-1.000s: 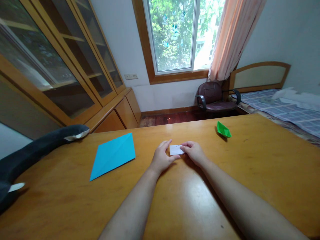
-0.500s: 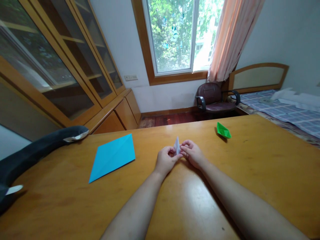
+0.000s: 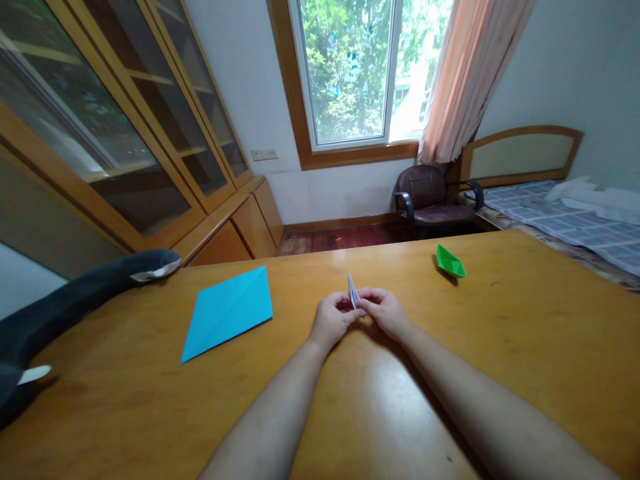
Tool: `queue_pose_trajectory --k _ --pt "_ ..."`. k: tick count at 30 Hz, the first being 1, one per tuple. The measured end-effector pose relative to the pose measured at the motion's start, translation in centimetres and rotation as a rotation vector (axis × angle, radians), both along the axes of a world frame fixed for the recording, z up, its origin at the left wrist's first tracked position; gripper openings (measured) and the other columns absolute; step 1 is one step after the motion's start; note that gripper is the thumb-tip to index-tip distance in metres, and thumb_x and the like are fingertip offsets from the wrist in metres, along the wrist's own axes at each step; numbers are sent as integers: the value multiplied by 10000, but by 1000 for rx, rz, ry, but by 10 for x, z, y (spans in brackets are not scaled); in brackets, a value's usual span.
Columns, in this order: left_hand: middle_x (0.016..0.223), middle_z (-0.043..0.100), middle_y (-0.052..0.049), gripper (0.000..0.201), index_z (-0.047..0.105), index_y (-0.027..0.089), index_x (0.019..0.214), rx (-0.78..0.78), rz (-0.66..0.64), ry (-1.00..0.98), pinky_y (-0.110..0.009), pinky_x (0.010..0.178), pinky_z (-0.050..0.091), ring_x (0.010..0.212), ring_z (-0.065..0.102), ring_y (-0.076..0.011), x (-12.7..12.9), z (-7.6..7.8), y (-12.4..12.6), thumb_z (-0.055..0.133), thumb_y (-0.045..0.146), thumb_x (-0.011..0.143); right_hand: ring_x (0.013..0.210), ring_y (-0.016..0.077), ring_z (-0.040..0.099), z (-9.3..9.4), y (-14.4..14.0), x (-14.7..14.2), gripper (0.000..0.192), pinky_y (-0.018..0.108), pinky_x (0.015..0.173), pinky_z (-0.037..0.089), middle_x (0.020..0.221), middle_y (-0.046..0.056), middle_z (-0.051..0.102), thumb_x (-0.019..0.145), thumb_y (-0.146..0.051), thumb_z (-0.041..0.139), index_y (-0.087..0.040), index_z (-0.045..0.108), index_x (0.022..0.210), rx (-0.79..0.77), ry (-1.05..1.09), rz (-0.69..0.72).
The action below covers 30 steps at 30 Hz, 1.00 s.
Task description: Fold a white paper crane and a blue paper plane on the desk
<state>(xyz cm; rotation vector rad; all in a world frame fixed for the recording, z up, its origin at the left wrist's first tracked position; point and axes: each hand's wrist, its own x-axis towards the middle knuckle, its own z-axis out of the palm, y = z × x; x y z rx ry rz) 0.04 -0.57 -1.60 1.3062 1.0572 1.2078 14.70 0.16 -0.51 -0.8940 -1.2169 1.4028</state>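
Observation:
A small folded white paper (image 3: 353, 291) stands on edge just above the wooden table (image 3: 525, 347), pinched from both sides. My left hand (image 3: 333, 319) grips its left side with fingertips. My right hand (image 3: 384, 311) grips its right side, and the two hands touch at the paper. Only the paper's upper tip shows above the fingers. A blue paper sheet (image 3: 227, 311) lies flat to the left of my hands. A green paper boat (image 3: 450, 261) sits on the table at the far right.
A dark plush toy (image 3: 75, 300) drapes over the table's left edge. Glass-door cabinets (image 3: 125, 120) line the left wall. Beyond the table stand a dark armchair (image 3: 430, 197), a window and a bed (image 3: 580, 213) at the right.
The white paper lay flat between my fingers a second ago; now both hands have lifted and turned it upright on edge. My hands have closed together around it.

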Motion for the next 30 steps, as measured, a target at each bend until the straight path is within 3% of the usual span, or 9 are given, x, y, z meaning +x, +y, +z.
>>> queue_pose_trajectory --k 8,17,24,30 --pt "892 743 -78 285 718 126 939 43 21 4 -312 775 552 789 692 -188 -1 0 3 762 226 677 693 171 634 -7 3 -1 172 307 701 512 774 40 723 624 -250 718 -178 708 780 42 -52 -59" --pt "1014 679 -42 241 735 217 1007 458 164 600 -295 880 516 938 630 -164 1 11 -6 641 136 801 645 155 611 -16 8 -5 167 272 615 490 723 25 693 618 -265 692 -178 656 756 36 -54 -100" --pt "1030 641 -55 219 720 216 1005 621 187 848 -326 873 504 938 591 -182 4 11 -9 638 140 817 762 192 659 -13 7 -4 217 312 702 514 851 58 727 661 -303 689 -175 678 836 31 -53 -106" --pt "1016 619 -68 161 720 213 950 718 209 960 -345 856 508 932 563 -199 6 15 -11 644 159 819 726 186 651 -15 7 -3 189 307 683 509 812 54 727 618 -238 670 -167 686 792 -7 -57 -160"
